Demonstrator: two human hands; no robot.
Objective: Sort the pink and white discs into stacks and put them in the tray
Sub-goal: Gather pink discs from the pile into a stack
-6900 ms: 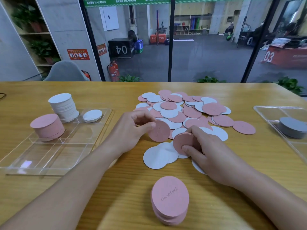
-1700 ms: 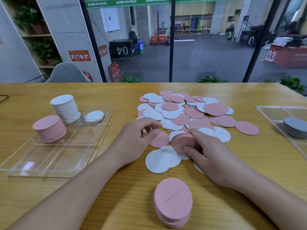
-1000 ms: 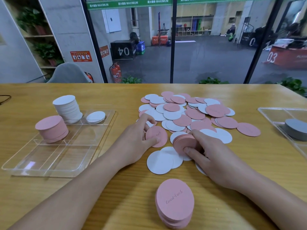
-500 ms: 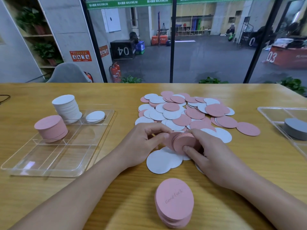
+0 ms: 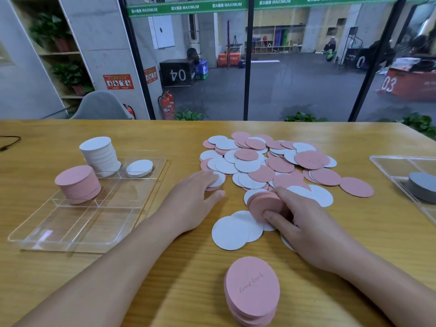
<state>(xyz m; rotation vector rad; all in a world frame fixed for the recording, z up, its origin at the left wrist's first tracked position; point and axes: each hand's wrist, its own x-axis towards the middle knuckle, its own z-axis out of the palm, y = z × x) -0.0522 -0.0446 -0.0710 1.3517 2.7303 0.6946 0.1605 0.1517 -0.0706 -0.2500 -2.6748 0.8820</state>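
Inside tray, pink stack, white stack

Left hand extended palm-down with fingers straight, forearm angled in from lower left; right hand with curled fingers and thumb pinching, forearm entering lower right.

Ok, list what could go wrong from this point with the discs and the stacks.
1. The right hand grips a bundle of pink discs on edge; if the grip loosens they may fan out over the loose pile.
2. The tall white stack in the clear tray leans a little; a knock could topple it.
3. The pink stack near the table's front edge sits between both forearms and could get swept off.
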